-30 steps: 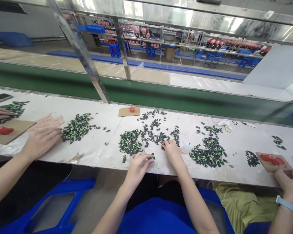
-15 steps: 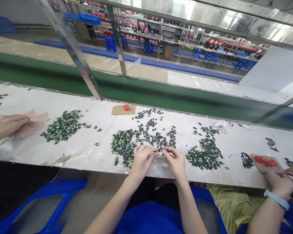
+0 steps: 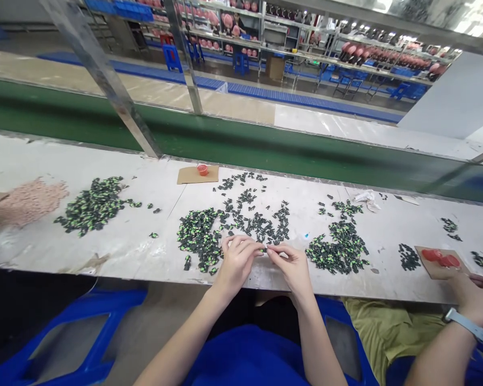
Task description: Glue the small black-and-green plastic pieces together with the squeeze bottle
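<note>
Factory assembly line. Long white worktop (image 3: 116,252) runs along a green conveyor belt (image 3: 241,147) with steel frame posts (image 3: 100,75). Piles of small black-green parts (image 3: 199,236) are spread along it, plus a pink pile (image 3: 28,201) and cardboard pads with red caps (image 3: 197,172). A co-worker's arm with a watch (image 3: 465,324) at the next seat. Shelving racks with pink goods (image 3: 378,59) and blue stools (image 3: 171,56) behind.

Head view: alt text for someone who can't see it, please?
Both hands, left hand and right hand, pinch a small dark part between fingertips at the worktable edge. Piles of green-and-black parts lie around; a co-worker's hand works alongside.
</note>
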`<action>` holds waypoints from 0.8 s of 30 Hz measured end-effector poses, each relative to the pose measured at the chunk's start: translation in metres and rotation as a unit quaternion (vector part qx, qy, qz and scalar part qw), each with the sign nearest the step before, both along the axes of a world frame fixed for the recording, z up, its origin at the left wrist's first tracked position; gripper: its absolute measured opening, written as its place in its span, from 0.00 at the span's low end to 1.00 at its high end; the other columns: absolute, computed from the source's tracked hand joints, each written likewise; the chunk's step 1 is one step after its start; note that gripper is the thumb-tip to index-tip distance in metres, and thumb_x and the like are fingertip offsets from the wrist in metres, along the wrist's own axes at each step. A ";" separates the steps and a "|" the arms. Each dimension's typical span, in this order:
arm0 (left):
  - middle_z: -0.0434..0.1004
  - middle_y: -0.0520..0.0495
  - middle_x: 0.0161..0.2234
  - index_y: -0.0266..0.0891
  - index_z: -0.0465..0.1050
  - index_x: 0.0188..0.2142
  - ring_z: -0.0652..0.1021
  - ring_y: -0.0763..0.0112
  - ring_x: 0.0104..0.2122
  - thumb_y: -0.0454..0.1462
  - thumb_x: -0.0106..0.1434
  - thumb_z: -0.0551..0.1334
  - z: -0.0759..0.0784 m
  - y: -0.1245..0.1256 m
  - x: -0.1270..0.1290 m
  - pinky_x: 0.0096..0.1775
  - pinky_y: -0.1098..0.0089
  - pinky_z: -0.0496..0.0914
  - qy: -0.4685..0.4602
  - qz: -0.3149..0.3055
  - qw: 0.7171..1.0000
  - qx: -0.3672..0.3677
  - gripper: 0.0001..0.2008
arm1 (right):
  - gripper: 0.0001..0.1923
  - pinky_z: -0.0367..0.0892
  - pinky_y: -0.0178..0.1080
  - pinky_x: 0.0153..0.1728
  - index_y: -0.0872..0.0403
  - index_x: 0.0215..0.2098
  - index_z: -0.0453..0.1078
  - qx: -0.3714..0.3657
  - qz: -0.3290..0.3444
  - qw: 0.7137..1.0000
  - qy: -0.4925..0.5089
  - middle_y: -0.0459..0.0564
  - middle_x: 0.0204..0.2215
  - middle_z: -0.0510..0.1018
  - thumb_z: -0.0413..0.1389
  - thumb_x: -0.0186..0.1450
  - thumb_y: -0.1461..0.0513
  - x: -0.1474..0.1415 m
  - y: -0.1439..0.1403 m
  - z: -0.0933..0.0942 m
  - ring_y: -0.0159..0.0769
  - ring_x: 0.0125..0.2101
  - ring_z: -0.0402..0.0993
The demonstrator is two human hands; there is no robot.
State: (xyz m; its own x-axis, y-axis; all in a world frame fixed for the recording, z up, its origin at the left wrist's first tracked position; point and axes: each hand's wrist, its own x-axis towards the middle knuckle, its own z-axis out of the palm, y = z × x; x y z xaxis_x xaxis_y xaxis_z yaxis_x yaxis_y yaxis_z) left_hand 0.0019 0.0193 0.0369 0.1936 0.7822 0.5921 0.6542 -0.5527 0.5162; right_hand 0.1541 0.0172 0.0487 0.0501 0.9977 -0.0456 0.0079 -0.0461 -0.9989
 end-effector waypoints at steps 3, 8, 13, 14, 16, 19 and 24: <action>0.80 0.51 0.30 0.42 0.72 0.37 0.75 0.66 0.38 0.31 0.66 0.55 0.001 -0.001 0.000 0.46 0.62 0.55 0.006 -0.007 1.000 0.009 0.08 | 0.07 0.73 0.36 0.25 0.51 0.26 0.79 -0.026 0.012 0.999 0.023 0.49 0.26 0.80 0.65 0.51 0.57 0.002 -0.001 0.003 0.35 0.26 0.75; 0.79 0.51 0.30 0.42 0.71 0.37 0.75 0.66 0.38 0.30 0.66 0.54 0.004 -0.002 0.000 0.47 0.61 0.54 0.027 -0.009 1.000 0.009 0.09 | 0.07 0.74 0.36 0.24 0.52 0.24 0.79 -0.036 0.009 0.999 0.035 0.48 0.24 0.80 0.66 0.49 0.57 0.003 -0.004 0.005 0.34 0.23 0.74; 0.79 0.51 0.31 0.43 0.71 0.38 0.75 0.67 0.38 0.29 0.66 0.55 0.008 -0.002 -0.004 0.50 0.60 0.51 0.070 -0.032 0.997 0.019 0.09 | 0.06 0.75 0.37 0.28 0.52 0.23 0.79 -0.026 0.011 0.999 0.020 0.48 0.22 0.81 0.67 0.47 0.59 0.007 -0.006 0.010 0.35 0.24 0.75; 0.79 0.51 0.32 0.43 0.71 0.38 0.75 0.67 0.38 0.30 0.66 0.55 0.009 -0.002 -0.005 0.51 0.59 0.51 0.081 -0.039 0.996 0.020 0.08 | 0.07 0.75 0.37 0.28 0.52 0.23 0.79 -0.025 0.010 0.999 0.021 0.49 0.23 0.81 0.68 0.46 0.59 0.007 -0.006 0.011 0.36 0.25 0.76; 0.79 0.52 0.32 0.43 0.70 0.38 0.75 0.67 0.39 0.30 0.66 0.55 0.010 -0.001 -0.006 0.52 0.59 0.49 0.096 -0.054 0.994 0.024 0.08 | 0.07 0.75 0.38 0.28 0.52 0.21 0.79 -0.024 0.010 0.999 0.024 0.49 0.23 0.81 0.68 0.45 0.59 0.008 -0.006 0.013 0.37 0.25 0.76; 0.79 0.52 0.32 0.43 0.70 0.38 0.75 0.68 0.39 0.29 0.66 0.54 0.012 0.001 -0.008 0.52 0.59 0.49 0.096 -0.072 0.993 0.023 0.09 | 0.07 0.74 0.37 0.28 0.52 0.20 0.78 -0.034 0.011 0.999 0.032 0.49 0.22 0.81 0.69 0.44 0.59 0.009 -0.005 0.012 0.36 0.24 0.76; 0.79 0.50 0.32 0.43 0.71 0.38 0.74 0.67 0.39 0.27 0.64 0.51 0.018 0.001 -0.009 0.52 0.59 0.51 0.091 -0.097 0.991 0.006 0.13 | 0.14 0.72 0.33 0.24 0.54 0.27 0.78 -0.055 0.004 0.994 0.089 0.46 0.18 0.78 0.69 0.42 0.59 0.005 -0.004 0.008 0.31 0.20 0.73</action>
